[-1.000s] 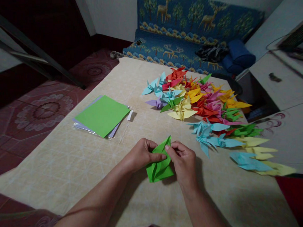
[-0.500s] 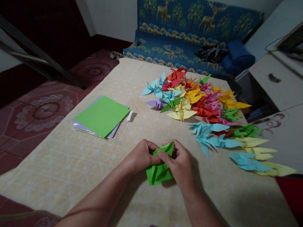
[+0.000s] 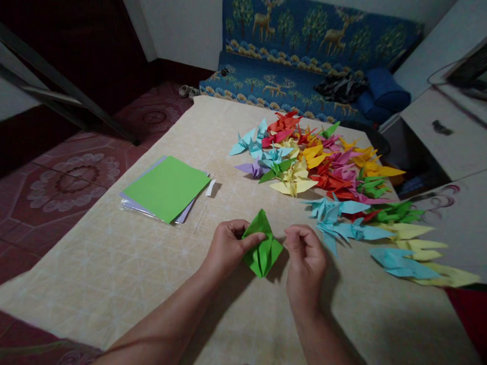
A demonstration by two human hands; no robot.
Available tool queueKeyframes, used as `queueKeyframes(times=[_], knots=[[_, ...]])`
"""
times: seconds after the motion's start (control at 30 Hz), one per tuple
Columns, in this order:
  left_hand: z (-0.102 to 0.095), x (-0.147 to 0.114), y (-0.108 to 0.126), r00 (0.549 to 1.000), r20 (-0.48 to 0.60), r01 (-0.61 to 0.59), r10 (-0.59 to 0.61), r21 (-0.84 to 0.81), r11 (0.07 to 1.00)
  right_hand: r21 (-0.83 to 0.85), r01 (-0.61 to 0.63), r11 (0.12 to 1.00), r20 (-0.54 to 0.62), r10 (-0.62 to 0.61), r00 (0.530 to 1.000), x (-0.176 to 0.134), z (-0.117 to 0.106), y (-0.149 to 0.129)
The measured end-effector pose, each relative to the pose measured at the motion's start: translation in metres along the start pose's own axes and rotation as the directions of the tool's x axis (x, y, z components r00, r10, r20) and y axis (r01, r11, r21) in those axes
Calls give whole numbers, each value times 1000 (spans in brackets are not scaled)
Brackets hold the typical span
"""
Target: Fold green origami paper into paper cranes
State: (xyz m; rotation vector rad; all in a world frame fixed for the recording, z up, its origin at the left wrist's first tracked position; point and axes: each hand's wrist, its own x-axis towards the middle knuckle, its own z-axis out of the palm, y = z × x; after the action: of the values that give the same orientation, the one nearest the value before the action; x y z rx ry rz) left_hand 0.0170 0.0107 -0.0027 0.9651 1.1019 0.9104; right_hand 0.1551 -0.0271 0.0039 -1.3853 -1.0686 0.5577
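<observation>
A sheet of green origami paper (image 3: 263,252), partly folded and creased into a diamond shape, is held above the near part of the table. My left hand (image 3: 228,247) grips its left side, thumb across the front and fingers behind. Just right of the paper, my right hand (image 3: 306,257) is closed with thumb and fingertips together, apart from the paper; nothing shows between them. Beyond both hands lies a stack of square paper (image 3: 167,188), green on top with lilac beneath, on a clear wrapper.
Many folded paper cranes (image 3: 314,156) in several colours cover the table's (image 3: 111,283) right side, reaching close to my right hand. A small white scrap (image 3: 211,188) lies by the stack. Behind stands a blue patterned sofa (image 3: 271,69); a metal ladder (image 3: 60,95) leans at the left.
My right hand has let go of the green paper and moved right. The paper has turned and opened into a diamond, still in my left hand.
</observation>
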Motion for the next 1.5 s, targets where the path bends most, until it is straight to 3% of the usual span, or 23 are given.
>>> queueKeyframes(times=[0.13, 0.37, 0.53, 0.93, 1.07, 1.27, 1.4, 1.5], knots=[[0, 4, 0, 975, -189, -132, 112, -92, 987, -73, 151, 986, 143, -140, 980, -6, 5, -1], [4, 1, 1, 936, -305, -240, 177, -184, 953, -58, 8, 998, 189, 3, 982, -8, 9, 7], [6, 0, 2, 922, -339, -273, 185, -231, 934, 63, -163, 985, 248, 143, 958, -5, 10, 4], [8, -1, 2, 920, -341, -285, 193, -245, 927, 59, -204, 977, 294, 178, 939, -4, 9, 1], [8, -1, 1, 920, -343, -275, 188, -225, 935, 57, -181, 982, 285, 157, 945, -6, 10, 0], [9, 0, 2, 916, -358, -276, 179, -241, 930, 4, -19, 1000, 197, 18, 980, -11, 13, 1], [10, 1, 2, 901, -401, -290, 166, -273, 917, -22, -39, 999, 261, 43, 964, -14, 16, 3], [13, 0, 1, 900, -409, -284, 147, -298, 911, -100, -78, 992, 233, 99, 967, -16, 20, 3]])
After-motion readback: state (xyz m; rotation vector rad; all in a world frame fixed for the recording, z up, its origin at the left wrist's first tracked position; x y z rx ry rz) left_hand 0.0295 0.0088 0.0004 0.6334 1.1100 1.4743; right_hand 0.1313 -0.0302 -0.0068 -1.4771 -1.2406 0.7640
